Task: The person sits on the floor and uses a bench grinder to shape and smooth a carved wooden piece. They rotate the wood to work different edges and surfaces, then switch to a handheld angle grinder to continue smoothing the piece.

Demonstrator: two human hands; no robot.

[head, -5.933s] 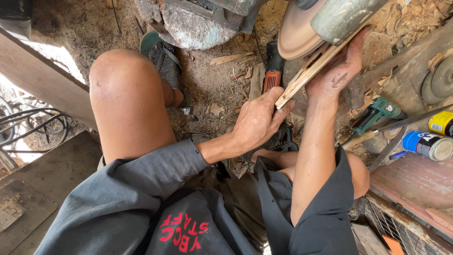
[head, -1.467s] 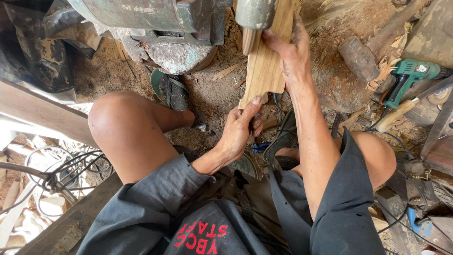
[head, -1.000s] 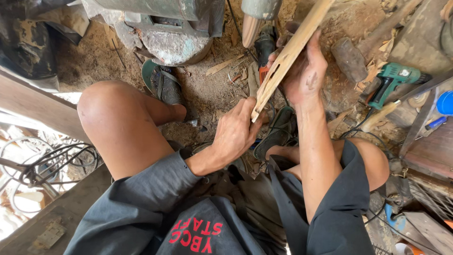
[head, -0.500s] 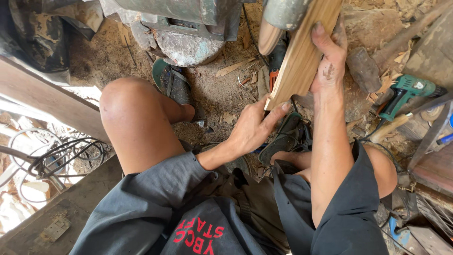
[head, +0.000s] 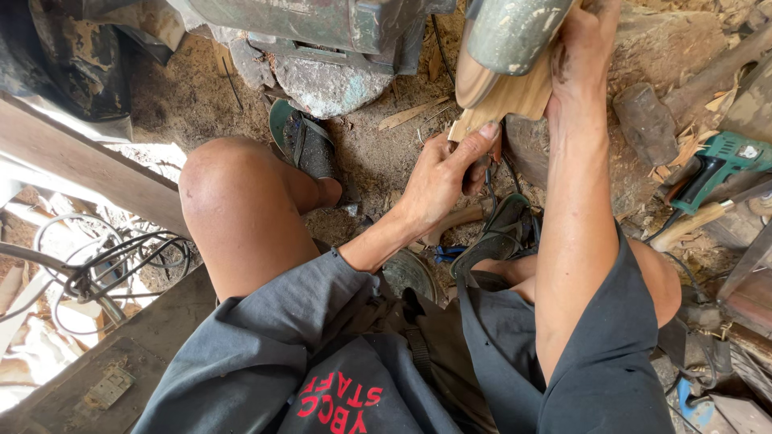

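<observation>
The right hand (head: 583, 56) is cut off by the top edge, so its fingertips are out of sight. The wooden piece (head: 515, 96) it presses runs under the grey-green cylinder (head: 515, 32), hiding its upper end. The left hand (head: 442, 173) covers the piece's lower corner, its inner fingers unseen. The machine (head: 322, 24) above is cropped at the top. The green power tool (head: 712, 165) lies partly behind scraps, and its cord end cannot be traced
</observation>
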